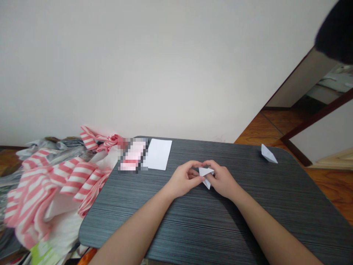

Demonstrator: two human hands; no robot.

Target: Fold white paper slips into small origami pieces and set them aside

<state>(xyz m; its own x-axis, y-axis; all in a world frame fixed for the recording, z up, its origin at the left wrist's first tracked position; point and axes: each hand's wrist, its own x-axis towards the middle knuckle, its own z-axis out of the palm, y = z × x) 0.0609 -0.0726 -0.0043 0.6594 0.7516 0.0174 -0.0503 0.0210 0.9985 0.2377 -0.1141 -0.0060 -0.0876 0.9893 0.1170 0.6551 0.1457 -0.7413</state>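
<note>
My left hand [184, 179] and my right hand [222, 180] meet over the middle of a dark striped table [193, 224]. Both pinch a small folded piece of white paper [206, 173] with pointed corners, held just above the tabletop. The fingers of each hand are curled round its edges. A flat stack of white paper sheets [158, 154] lies at the far left of the table. A finished folded paper boat [268, 154] sits near the far right corner.
A heap of pink-and-white striped plastic bags [55, 187] spills against the table's left edge. A blurred-out patch [132, 155] sits beside the sheets. A plain wall stands behind, with wooden floor [331, 180] and a doorway to the right.
</note>
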